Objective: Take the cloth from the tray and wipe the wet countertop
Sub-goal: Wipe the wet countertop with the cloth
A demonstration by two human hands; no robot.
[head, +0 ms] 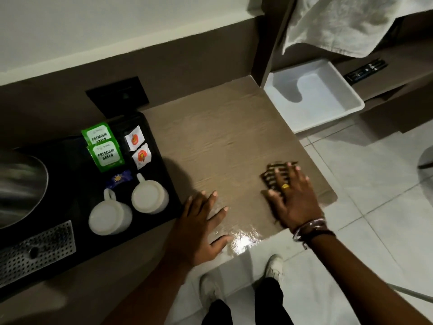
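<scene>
Dark brown cloth with pale checked stripes (pixel 273 178), mostly hidden under flat, spread right hand (pixel 293 200), glossy wet wood-grain worktop (pixel 222 137), left hand (pixel 201 226) open, palm down beside it

Your left hand (pixel 201 227) lies flat, palm down, fingers spread and pointing far, thumb angled right. Your right hand (pixel 294 195) is also palm down, fingers splayed and pressing downward, a gold ring on one finger and bands round the wrist. Both forearms reach in from the near edge, well apart.
</scene>
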